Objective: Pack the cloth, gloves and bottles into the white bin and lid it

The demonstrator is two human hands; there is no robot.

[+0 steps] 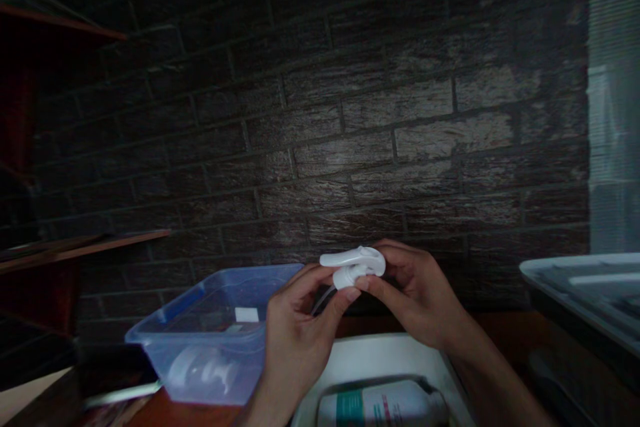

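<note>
A white pump dispenser head (pixel 357 263) with a thin clear dip tube is held up between both hands, above a white tray. My left hand (pixel 305 320) pinches its collar between thumb and fingers, and the tube runs down into that palm. With thumb and fingers, my right hand (pixel 415 287) grips the rounded end of the pump. Below, a white bottle (pixel 385 405) with a teal band lies on its side in the white tray (pixel 370 353); the tray's near part is out of frame.
To the left stands a translucent blue plastic bin (pixel 200 333) with white items inside. A container with a pale lid (pixel 590 280) is at the right. Wooden shelves (pixel 85 250) jut out at left, before a dark brick wall (pixel 325 147).
</note>
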